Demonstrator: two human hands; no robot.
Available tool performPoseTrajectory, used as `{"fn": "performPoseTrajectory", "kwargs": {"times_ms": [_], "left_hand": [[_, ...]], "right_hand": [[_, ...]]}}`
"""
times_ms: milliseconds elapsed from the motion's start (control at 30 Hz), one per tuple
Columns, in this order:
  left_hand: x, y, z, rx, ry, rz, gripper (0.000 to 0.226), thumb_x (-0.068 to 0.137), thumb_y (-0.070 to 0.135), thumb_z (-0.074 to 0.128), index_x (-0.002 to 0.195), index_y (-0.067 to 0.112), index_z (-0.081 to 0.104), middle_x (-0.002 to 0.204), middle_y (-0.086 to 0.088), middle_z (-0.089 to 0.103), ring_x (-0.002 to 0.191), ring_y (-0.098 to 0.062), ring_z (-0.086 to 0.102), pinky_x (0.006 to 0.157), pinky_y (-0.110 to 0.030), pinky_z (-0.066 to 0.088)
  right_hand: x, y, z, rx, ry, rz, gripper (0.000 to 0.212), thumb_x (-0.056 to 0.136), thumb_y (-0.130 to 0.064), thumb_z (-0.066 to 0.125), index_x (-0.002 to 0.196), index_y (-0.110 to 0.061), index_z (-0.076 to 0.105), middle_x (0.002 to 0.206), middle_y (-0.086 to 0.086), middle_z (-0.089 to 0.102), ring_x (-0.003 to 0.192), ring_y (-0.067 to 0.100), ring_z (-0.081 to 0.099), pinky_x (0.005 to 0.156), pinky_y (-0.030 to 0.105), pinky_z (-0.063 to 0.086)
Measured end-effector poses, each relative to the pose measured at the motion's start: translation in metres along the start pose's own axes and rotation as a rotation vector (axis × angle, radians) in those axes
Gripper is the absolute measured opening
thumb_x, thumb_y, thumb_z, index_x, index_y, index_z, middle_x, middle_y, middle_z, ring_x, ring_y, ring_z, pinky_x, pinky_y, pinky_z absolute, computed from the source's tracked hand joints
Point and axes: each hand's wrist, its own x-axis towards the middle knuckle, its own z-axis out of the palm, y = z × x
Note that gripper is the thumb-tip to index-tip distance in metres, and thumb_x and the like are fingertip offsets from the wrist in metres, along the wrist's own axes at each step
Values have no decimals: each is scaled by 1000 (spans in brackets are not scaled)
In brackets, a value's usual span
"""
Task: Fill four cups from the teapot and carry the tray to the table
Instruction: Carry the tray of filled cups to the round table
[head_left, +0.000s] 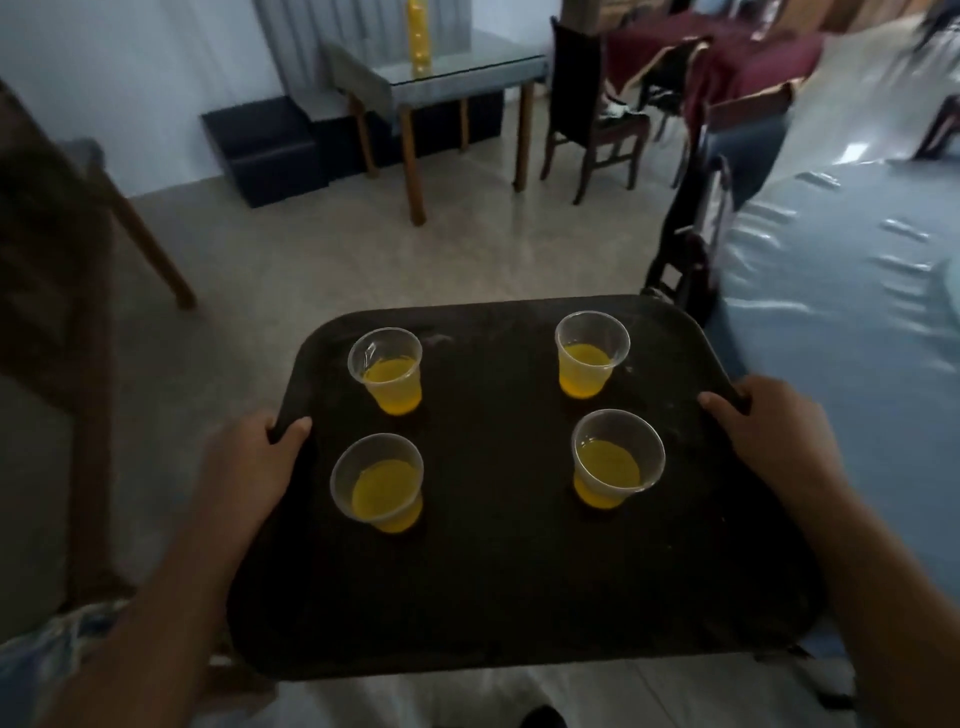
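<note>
as left hand (249, 457) and right hand (763, 441) hold tray (493, 571), four cups (592, 358)

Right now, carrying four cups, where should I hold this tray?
By its left and right rims, from each side, thumbs on top, as the left hand and right hand do. The tray is wide and flat, cups between.

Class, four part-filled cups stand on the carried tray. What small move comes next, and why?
Probably step slowly toward the covered table, tray level: left hand and right hand grip its edges above the floor, and the four cups could spill.
</note>
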Motion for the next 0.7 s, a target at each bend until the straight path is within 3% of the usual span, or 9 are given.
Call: {"fn": "performPoseTrajectory", "kwargs": {"times_ms": [167,400,533,700], "left_hand": [[7,60,52,102,-24,173,33,100,39,58,84,10,63,78,-14,65,72,-31,63,70,-46,51],[2,147,129,169,-102,370,39,98,34,63,73,5,57,66,-13,58,62,-27,53,56,-36,37],[2,197,173,160,-190,492,37,98,32,63,74,3,58,67,-14,59,61,-26,54,53,-34,35],[5,259,234,153,-290,665,36,98,29,64,76,2,59,65,-15,58,59,-27,51,53,-35,34]], "right_hand": [[-6,79,-24,6,91,150,43,94,-39,64,64,-11,51,59,7,53,54,20,47,48,28,27],[-38,171,-59,-14,184,351,41,93,-40,63,69,-8,57,62,7,56,54,18,47,48,27,29],[-59,213,-74,-15,254,483,41,93,-39,64,66,-9,57,62,9,59,55,23,52,50,30,34],[-84,249,-86,-45,337,658,44,93,-38,64,63,-8,53,60,8,55,52,19,45,49,31,30]]}}
